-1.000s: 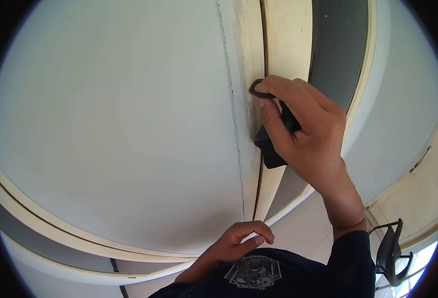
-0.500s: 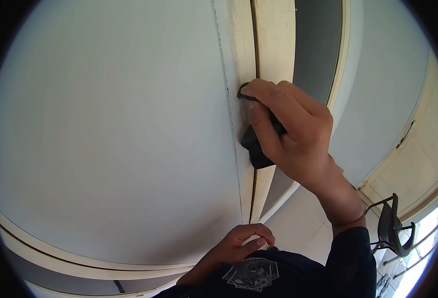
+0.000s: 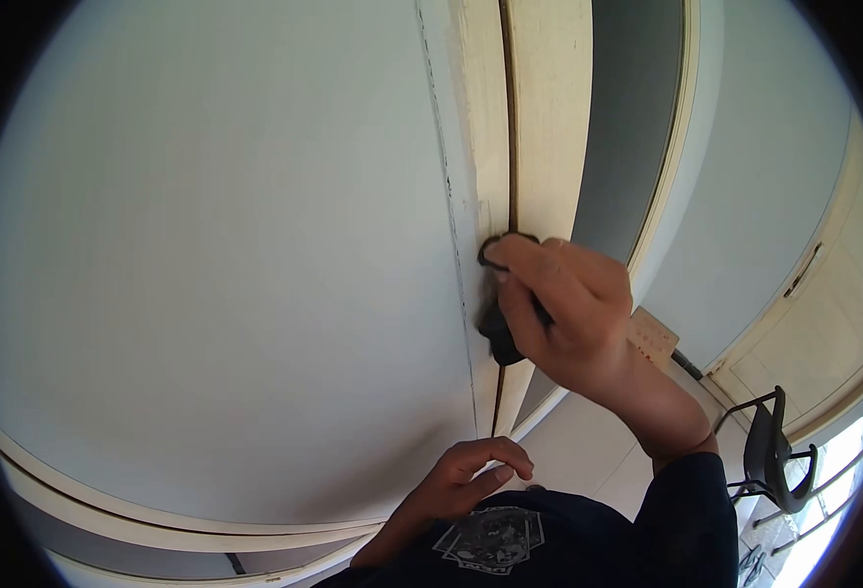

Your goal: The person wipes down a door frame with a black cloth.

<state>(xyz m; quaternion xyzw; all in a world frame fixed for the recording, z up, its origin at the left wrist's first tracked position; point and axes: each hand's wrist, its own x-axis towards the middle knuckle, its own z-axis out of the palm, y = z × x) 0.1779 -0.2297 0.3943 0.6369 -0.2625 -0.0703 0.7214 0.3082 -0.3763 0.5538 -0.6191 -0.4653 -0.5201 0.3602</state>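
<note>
My right hand (image 3: 574, 304) is closed around a black cloth-like piece (image 3: 502, 338), pressing it to the cream wooden door frame (image 3: 549, 118) along its dark vertical gap. A curled black edge sticks out by the fingertips, and the lower end is blurred; the fingers hide the rest. Low in front of my dark shirt (image 3: 588, 519), my left hand (image 3: 466, 477) hovers near the grey wall (image 3: 255, 245). Its fingers are loosely bent, the thumb is apart from them, and nothing shows in it.
Right of the frame is a dark grey panel (image 3: 632, 127). A black chair (image 3: 769, 446) stands at the lower right, near a cream door (image 3: 814, 323). Behind my right forearm is a brown cardboard piece (image 3: 654, 335) on the tiled floor (image 3: 588, 456).
My right hand has slid down the frame with the black cloth-like piece. The cardboard behind the forearm has come into view. My left hand has hardly moved.
</note>
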